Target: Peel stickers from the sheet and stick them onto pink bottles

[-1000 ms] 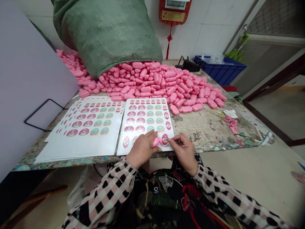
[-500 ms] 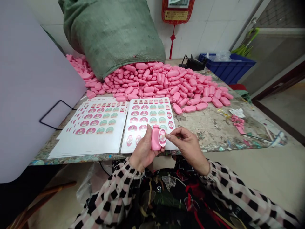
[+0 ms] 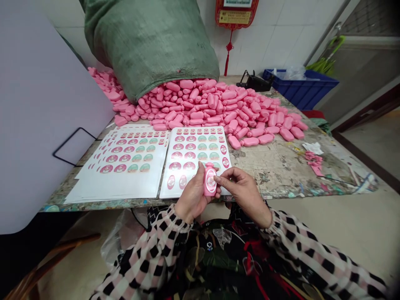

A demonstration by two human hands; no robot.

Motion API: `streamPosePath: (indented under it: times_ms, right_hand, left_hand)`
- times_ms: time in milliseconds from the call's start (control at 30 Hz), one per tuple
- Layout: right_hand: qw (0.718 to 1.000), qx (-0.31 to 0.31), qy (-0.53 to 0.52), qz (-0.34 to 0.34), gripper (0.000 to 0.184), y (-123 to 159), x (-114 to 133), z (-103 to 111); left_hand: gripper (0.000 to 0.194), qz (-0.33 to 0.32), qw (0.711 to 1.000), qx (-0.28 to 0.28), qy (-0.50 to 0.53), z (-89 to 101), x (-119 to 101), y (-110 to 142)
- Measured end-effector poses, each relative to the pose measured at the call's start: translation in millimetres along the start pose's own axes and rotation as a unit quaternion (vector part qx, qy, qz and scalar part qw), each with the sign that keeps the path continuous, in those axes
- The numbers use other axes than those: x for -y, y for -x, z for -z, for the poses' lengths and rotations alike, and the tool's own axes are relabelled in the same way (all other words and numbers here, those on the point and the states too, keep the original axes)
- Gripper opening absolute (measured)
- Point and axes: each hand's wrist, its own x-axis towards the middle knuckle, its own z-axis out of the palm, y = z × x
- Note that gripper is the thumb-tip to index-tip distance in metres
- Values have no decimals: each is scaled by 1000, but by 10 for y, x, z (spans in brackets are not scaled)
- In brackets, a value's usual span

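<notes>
My left hand (image 3: 194, 196) is wrapped round a small pink plastic bottle (image 3: 207, 193), held upright above the table's front edge. An oval pink-and-white sticker (image 3: 211, 180) lies over the bottle's front face. At its right edge, the thumb and forefinger of my right hand (image 3: 242, 189) are pinched together on the sticker; whether all of it touches the bottle, I cannot tell. Directly behind my hands is a sticker sheet (image 3: 195, 155) with rows of pink and green labels, its lower right part hidden by my left hand and the bottle.
A heap of pink bottles (image 3: 200, 104) spills from a green sack (image 3: 153, 46) along the back. More sticker sheets (image 3: 115, 185) lie fanned out at left beside a pale panel (image 3: 46, 104). A blue crate (image 3: 301, 89) stands back right, with scraps (image 3: 313, 160) nearer on the table.
The sticker has moved left from the bottle's right side onto its front face. The bottle has turned in my left hand, and my right hand has followed slightly left.
</notes>
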Motion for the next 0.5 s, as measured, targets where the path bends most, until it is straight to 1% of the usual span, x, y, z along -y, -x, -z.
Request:
streamPosePath:
  times_ms: [200, 333, 433, 500]
  right_hand:
    - [1000, -19, 4, -15, 30, 2, -40, -14]
    - [999, -24, 3, -24, 31, 15, -55, -29]
    - [1000, -7, 21, -14, 29, 28, -111, 1]
    - [998, 8, 69, 10, 26, 23, -161, 75]
  left_hand:
    - [50, -11, 1000, -3, 3, 1, 18, -15]
    - [45, -32, 999, 19, 7, -16, 24, 8]
    - [36, -40, 998, 39, -41, -10, 7, 49]
    - [39, -31, 995, 52, -81, 13, -15, 79]
